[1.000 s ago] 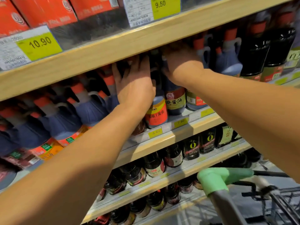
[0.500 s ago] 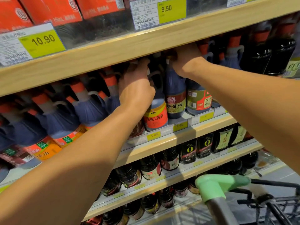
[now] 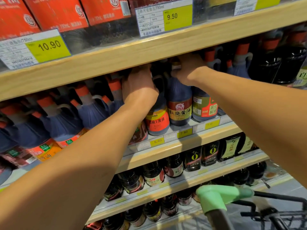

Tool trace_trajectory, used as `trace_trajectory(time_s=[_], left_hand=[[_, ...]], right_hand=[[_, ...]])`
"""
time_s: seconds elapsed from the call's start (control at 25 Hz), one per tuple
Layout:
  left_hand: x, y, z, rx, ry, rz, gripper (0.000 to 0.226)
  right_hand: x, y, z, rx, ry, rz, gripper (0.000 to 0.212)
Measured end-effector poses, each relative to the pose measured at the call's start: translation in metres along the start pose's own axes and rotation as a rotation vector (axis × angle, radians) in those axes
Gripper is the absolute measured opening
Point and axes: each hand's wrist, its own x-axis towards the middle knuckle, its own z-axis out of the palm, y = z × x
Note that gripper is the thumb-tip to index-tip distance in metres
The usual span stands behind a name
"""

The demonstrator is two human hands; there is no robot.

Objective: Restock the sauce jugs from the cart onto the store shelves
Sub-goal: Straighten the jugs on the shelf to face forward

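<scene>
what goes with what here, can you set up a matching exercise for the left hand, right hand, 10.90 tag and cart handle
Things:
1. left hand
2. right hand
3. 10.90 tag
4. cart handle

Places or colours:
a. green, bottom right
b. on the neck of the jug with the dark red label
c. yellow, upper shelf edge, left
d. on top of the jug with the orange label

Pairs: 1-d, 2-b, 3-c, 4-a

You get one view only, worn on your head: it faces forward and slightly down, close to the pale wooden shelf edge [image 3: 149, 48] (near twelve o'clock), green-gripped cart handle [image 3: 221, 196] low at five o'clock.
</scene>
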Motion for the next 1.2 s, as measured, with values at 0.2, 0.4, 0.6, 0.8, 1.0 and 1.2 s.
trace_trajectory(time_s=[0.2,0.4,0.6,0.8,1.0,1.2], left_hand=[[0.0,-0.001,-0.003,-0.028,-0.039,-0.04,0.044],[0.004,-0.002,-0.003,-0.028,-0.051,-0.045,0.036],[0.005,-0.001,-0.002,-0.004,-0.04,-0.038,0.034],[0.004,-0.001,0.0,-0.022,-0.033,-0.03,0.036],[-0.017,-0.01,-0.005,-0.091,0.045,0.096,0.049],[-0.066,-0.048,-0.024,-0.053,0.087,0.202,0.044]], right_hand=[[-0.007,0.005,-0.013,0.041,-0.058,-0.086,0.036],[-0.012,0.006,-0.002,0.003,0.05,-0.054,0.037],[-0.01,0.014,-0.005,0.129,0.021,-0.099,0.035],[-0.011,0.02,-0.001,0.242,0.016,-0.113,0.032],[-0.026,0.014,0.01,0.069,0.049,-0.147,0.054],[-0.06,0.004,0.002,-0.005,0.103,-0.111,0.071]])
